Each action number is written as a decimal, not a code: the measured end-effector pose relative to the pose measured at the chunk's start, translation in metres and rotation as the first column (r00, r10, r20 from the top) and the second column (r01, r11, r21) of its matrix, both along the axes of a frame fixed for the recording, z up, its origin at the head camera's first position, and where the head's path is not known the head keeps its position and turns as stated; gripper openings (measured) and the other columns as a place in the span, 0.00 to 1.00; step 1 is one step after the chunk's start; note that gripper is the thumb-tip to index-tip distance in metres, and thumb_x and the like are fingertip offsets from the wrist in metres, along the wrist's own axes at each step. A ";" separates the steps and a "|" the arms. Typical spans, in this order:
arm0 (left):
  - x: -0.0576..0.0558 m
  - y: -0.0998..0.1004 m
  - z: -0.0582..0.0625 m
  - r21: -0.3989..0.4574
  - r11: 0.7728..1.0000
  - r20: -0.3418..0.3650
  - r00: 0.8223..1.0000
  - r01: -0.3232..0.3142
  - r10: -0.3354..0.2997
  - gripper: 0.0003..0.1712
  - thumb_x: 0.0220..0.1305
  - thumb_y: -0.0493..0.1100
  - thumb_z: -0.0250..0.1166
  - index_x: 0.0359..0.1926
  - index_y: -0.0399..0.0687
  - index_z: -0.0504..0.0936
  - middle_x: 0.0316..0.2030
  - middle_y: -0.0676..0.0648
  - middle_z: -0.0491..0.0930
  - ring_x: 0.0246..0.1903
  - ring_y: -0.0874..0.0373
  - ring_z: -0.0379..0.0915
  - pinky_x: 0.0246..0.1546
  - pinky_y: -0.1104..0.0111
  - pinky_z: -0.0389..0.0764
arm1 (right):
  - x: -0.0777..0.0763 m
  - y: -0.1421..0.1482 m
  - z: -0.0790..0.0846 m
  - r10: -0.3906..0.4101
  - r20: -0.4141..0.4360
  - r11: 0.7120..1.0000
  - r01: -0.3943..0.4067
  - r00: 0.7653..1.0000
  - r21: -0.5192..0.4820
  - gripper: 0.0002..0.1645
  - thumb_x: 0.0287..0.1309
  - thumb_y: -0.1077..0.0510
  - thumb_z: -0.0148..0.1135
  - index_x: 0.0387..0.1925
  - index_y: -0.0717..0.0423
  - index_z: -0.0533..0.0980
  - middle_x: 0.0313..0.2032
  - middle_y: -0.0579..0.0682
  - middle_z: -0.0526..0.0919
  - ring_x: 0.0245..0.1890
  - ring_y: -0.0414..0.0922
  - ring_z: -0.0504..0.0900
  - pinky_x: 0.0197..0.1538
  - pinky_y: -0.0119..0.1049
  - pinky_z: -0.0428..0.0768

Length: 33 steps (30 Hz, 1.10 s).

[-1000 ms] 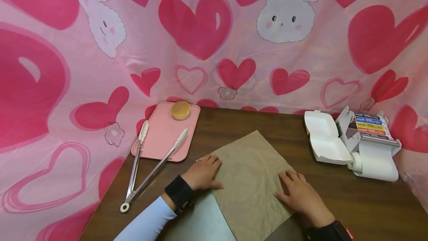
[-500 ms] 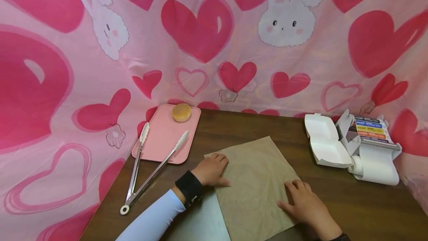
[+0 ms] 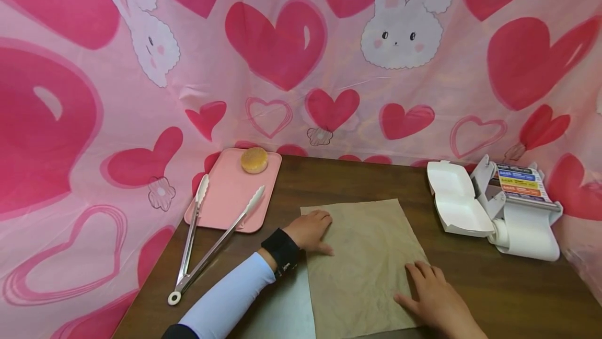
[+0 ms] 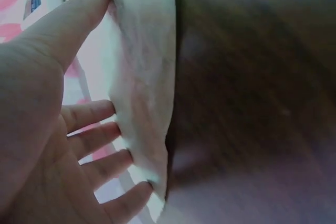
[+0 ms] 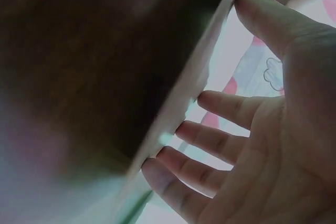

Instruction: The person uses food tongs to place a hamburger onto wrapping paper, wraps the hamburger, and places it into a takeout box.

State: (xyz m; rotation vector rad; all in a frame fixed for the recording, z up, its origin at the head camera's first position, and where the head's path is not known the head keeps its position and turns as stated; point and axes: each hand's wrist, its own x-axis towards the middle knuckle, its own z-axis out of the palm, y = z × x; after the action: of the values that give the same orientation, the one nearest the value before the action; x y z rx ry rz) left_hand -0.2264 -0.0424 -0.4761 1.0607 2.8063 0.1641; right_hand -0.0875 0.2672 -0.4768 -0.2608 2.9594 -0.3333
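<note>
A sheet of brown paper (image 3: 367, 266) lies on the table, slightly creased. My left hand (image 3: 310, 232) rests on its left side with the fingers spread. Near the lower right edge, my right hand (image 3: 435, 294) touches the paper with fingertips and thumb. Both wrist views show the fingertips of the left hand (image 4: 79, 145) and the right hand (image 5: 226, 145) against the paper, with neither hand pinching it. Under the brown paper, a pale grey sheet (image 3: 287, 307) sticks out at the lower left.
Metal tongs (image 3: 207, 260) lie spread at the left, their tips over a pink tray (image 3: 230, 185). On the tray sits a bun (image 3: 254, 160). At the right stand an open white takeout box (image 3: 458, 200) and a label dispenser (image 3: 517, 182) with a white paper roll (image 3: 527, 229).
The brown paper has turned clockwise and shifted right, so its far edge now runs nearly level. Both hands have moved right along with it. The camera view has tilted slightly.
</note>
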 end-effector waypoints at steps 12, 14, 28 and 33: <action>-0.013 0.014 0.000 0.017 0.999 0.032 0.998 0.046 -0.046 0.49 0.53 0.71 0.72 0.67 0.47 0.72 0.67 0.44 0.70 0.67 0.53 0.66 0.67 0.64 0.69 | 0.012 0.004 -0.006 -0.020 -0.032 1.000 0.021 0.999 0.011 0.50 0.48 0.25 0.69 0.58 0.59 0.75 0.55 0.62 0.73 0.55 0.66 0.73 0.46 0.62 0.80; -0.015 0.016 0.000 0.018 0.998 0.034 0.998 0.055 -0.056 0.49 0.53 0.70 0.72 0.67 0.47 0.72 0.67 0.44 0.69 0.67 0.53 0.66 0.68 0.64 0.69 | 0.012 0.003 -0.005 -0.027 -0.018 0.999 0.028 0.999 0.016 0.50 0.48 0.25 0.69 0.58 0.59 0.75 0.55 0.63 0.73 0.55 0.66 0.73 0.45 0.62 0.80; -0.022 0.023 -0.003 0.020 0.997 0.038 0.996 0.075 -0.076 0.49 0.53 0.72 0.72 0.67 0.48 0.72 0.67 0.45 0.69 0.66 0.54 0.66 0.68 0.65 0.68 | 0.011 0.004 -0.004 -0.063 0.075 0.997 0.060 0.995 0.050 0.55 0.46 0.21 0.65 0.62 0.57 0.74 0.54 0.62 0.73 0.55 0.65 0.73 0.43 0.63 0.80; -0.022 0.023 -0.001 0.020 0.997 0.044 0.996 0.081 -0.082 0.48 0.53 0.71 0.72 0.67 0.48 0.72 0.68 0.45 0.69 0.67 0.54 0.66 0.68 0.66 0.67 | 0.010 0.005 -0.004 -0.069 0.107 0.996 0.063 0.992 0.057 0.57 0.46 0.20 0.65 0.63 0.58 0.73 0.54 0.62 0.73 0.55 0.66 0.73 0.42 0.63 0.79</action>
State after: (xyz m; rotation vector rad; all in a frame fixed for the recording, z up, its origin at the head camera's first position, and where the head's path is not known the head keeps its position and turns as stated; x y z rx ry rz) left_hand -0.2482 -0.0191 -0.4769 1.1581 2.7222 0.2020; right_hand -0.0776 0.2725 -0.4807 -0.1343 2.8689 -0.2670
